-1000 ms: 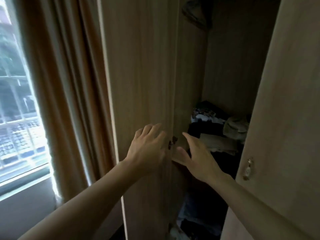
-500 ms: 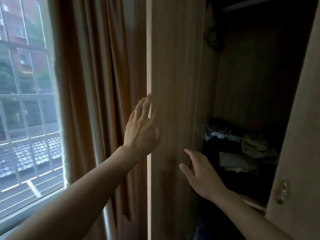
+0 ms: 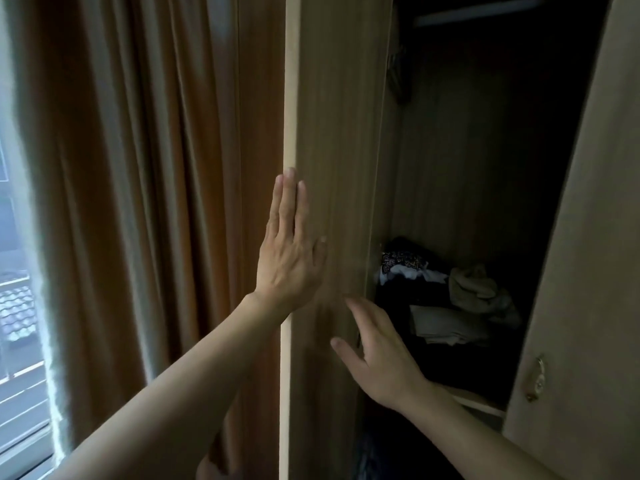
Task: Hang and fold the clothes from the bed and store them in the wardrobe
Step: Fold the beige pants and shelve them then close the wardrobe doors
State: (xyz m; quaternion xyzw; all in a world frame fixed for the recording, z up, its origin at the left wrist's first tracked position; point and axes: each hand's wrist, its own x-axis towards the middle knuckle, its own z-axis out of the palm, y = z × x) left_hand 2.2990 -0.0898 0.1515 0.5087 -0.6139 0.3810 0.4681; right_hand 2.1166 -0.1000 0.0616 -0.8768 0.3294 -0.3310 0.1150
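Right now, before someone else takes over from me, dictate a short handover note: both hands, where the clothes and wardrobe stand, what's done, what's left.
Left hand: open, fingers straight, flat on the left wardrobe door near its outer edge.
Right hand: open, holding nothing, lower down by the same door's inner edge.
Wardrobe: both doors open, with a pile of clothes on the shelf and the rail overhead.
Done: wardrobe opened.
Left: the bed is out of view; fetch the clothes, hang or fold them, then store them.

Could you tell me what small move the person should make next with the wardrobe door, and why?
Probably press the left door wider toward the curtain: the left hand lies flat on it, the right hand open by its edge, and neither holds clothes yet.
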